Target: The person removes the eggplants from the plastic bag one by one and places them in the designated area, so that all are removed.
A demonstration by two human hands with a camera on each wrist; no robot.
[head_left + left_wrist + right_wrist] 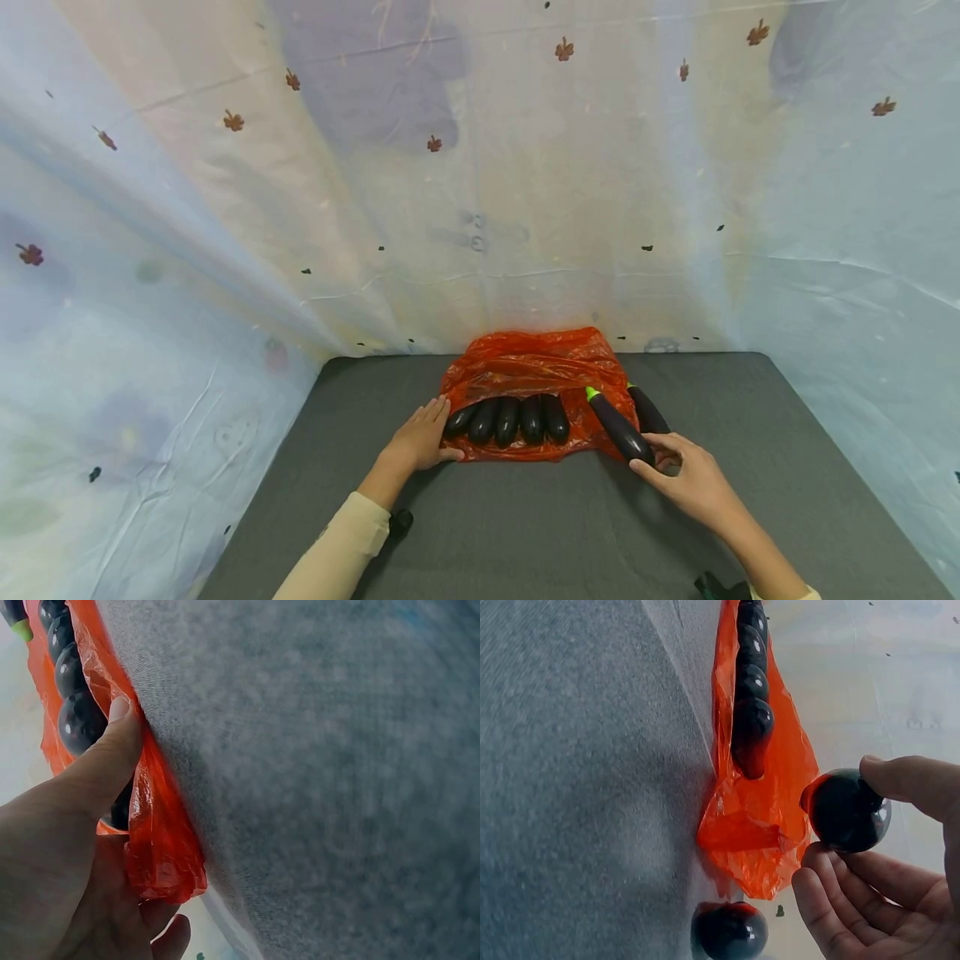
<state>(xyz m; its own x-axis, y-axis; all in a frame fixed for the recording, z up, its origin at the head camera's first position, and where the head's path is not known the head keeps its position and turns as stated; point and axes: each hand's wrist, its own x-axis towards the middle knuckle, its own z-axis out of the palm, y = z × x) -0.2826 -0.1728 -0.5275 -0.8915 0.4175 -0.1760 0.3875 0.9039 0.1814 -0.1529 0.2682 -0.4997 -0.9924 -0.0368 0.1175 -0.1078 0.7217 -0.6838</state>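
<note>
A red plastic bag (536, 358) lies at the far side of the grey table, its mouth spread open. Inside it a row of several dark eggplants (507, 419) lies side by side. My left hand (422, 436) holds the bag's left edge, with the thumb over the rim in the left wrist view. Between thumb and fingers, my right hand (693, 479) grips one eggplant (621, 428) by its rounded end, its green stem pointing toward the bag. Beyond that hand, another eggplant (649, 412) rests on the table at the bag's right side.
The grey table (525, 525) ends against a pale patterned sheet (480, 192) that hangs behind and at both sides. Black straps (401, 523) circle the wrists.
</note>
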